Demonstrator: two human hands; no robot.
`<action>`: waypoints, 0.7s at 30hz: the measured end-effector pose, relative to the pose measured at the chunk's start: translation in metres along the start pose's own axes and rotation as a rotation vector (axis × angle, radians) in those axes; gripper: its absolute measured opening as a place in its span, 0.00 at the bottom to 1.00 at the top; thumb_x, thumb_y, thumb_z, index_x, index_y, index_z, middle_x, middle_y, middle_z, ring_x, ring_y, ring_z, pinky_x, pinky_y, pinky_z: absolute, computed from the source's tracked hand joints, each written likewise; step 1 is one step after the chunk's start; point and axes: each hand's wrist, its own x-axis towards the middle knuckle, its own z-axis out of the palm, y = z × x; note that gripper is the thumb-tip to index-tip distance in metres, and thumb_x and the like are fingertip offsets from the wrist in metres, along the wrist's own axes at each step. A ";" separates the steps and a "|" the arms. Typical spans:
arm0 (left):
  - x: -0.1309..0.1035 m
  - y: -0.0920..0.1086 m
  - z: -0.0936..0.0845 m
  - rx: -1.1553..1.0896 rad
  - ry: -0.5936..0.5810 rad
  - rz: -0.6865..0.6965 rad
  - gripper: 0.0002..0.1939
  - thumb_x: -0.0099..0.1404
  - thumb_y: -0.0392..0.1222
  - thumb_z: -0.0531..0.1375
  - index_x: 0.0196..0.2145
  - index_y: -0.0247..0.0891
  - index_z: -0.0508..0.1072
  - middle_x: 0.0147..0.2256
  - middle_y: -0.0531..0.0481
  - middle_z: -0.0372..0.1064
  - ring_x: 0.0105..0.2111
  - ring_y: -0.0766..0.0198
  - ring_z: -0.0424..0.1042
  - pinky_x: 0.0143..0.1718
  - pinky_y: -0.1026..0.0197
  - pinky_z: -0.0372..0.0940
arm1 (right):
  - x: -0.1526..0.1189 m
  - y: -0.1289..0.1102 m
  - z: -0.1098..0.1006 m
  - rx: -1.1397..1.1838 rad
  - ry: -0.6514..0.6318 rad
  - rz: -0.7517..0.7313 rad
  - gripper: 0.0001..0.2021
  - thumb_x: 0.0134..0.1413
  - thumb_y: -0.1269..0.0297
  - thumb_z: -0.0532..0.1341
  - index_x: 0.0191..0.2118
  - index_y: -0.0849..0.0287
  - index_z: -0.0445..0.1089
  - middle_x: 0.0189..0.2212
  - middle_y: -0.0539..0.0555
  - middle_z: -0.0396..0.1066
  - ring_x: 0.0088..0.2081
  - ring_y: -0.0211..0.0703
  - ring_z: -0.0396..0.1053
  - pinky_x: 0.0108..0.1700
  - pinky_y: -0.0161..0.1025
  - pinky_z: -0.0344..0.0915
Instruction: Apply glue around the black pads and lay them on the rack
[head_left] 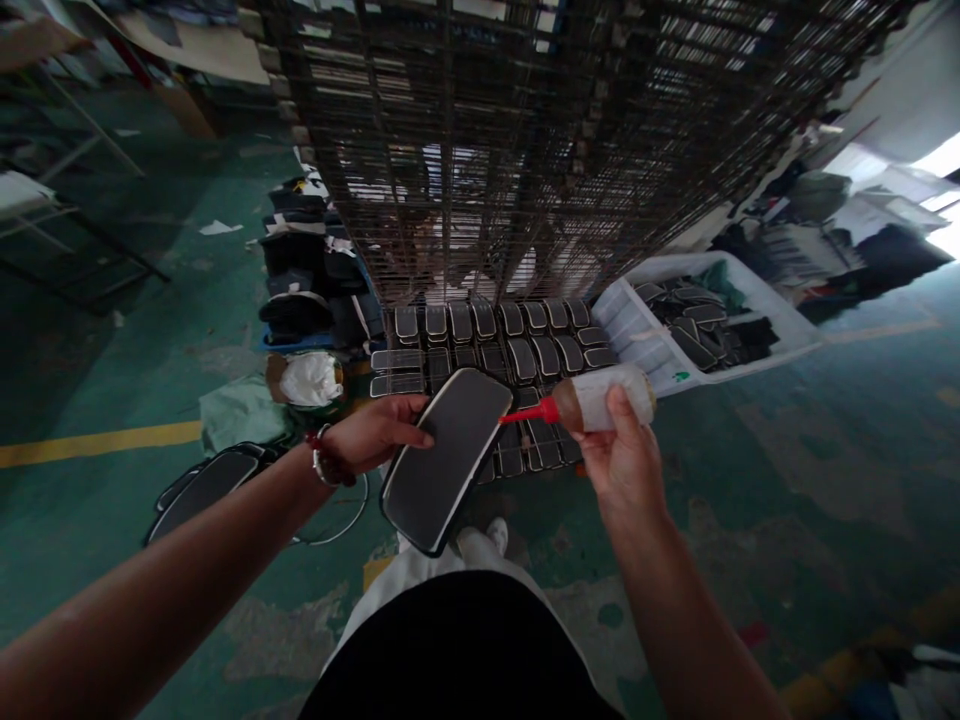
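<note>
My left hand [386,432] grips the left edge of a dark, rounded oblong panel [450,455] with a pale line along its border, the thumb lying on its face. The panel is held tilted in front of my body. In my right hand [621,450] is a squeeze bottle [604,398] with a paper-wrapped body, brownish contents and a long red nozzle. The nozzle tip points left and meets, or nearly meets, the panel's right edge. Beneath, many similar small panels [523,360] lie in rows on a wire rack, partly hidden by the held panel.
A tall stack of wire racks [465,150] rises ahead. On the right stands a white crate [645,345] of dark pieces. To the left are stacked dark items [300,270], a bin with a white bag [311,380], and more panels [206,490] on the green floor.
</note>
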 end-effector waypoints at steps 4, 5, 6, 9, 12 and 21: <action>-0.001 -0.001 0.001 -0.021 0.032 -0.002 0.20 0.50 0.28 0.68 0.43 0.33 0.78 0.38 0.40 0.81 0.35 0.55 0.81 0.39 0.56 0.74 | -0.009 0.003 0.001 -0.033 -0.016 0.007 0.18 0.47 0.54 0.74 0.40 0.57 0.75 0.31 0.51 0.77 0.31 0.44 0.75 0.26 0.37 0.71; -0.001 -0.002 0.001 -0.025 0.045 -0.003 0.20 0.50 0.28 0.68 0.43 0.33 0.78 0.38 0.40 0.81 0.34 0.55 0.80 0.39 0.56 0.74 | -0.011 0.003 0.001 -0.038 -0.018 0.009 0.18 0.46 0.54 0.74 0.39 0.57 0.75 0.31 0.51 0.77 0.30 0.43 0.74 0.26 0.37 0.70; -0.001 -0.002 0.001 -0.029 0.058 -0.006 0.20 0.50 0.28 0.68 0.43 0.33 0.78 0.38 0.40 0.81 0.34 0.56 0.80 0.39 0.56 0.73 | -0.013 0.004 0.001 -0.039 -0.020 0.010 0.18 0.46 0.54 0.74 0.39 0.57 0.75 0.31 0.51 0.77 0.30 0.43 0.74 0.25 0.36 0.70; -0.001 -0.003 0.002 -0.048 0.087 -0.008 0.20 0.50 0.28 0.68 0.42 0.32 0.78 0.37 0.41 0.81 0.33 0.57 0.80 0.37 0.57 0.73 | -0.020 0.005 0.001 -0.034 -0.039 0.007 0.16 0.46 0.55 0.74 0.39 0.56 0.75 0.31 0.50 0.77 0.30 0.43 0.74 0.25 0.36 0.70; -0.001 -0.004 0.002 -0.084 0.087 0.003 0.18 0.50 0.28 0.68 0.41 0.32 0.78 0.36 0.40 0.81 0.32 0.57 0.80 0.36 0.57 0.73 | -0.026 0.006 0.001 -0.056 -0.072 0.002 0.15 0.47 0.56 0.74 0.39 0.55 0.75 0.32 0.50 0.77 0.31 0.43 0.74 0.26 0.37 0.70; -0.001 -0.006 0.003 -0.143 0.155 0.012 0.15 0.51 0.27 0.66 0.40 0.31 0.78 0.35 0.39 0.81 0.30 0.54 0.80 0.35 0.55 0.74 | -0.044 0.009 0.002 -0.149 -0.200 -0.059 0.13 0.49 0.57 0.72 0.40 0.52 0.75 0.34 0.50 0.77 0.40 0.47 0.77 0.42 0.45 0.76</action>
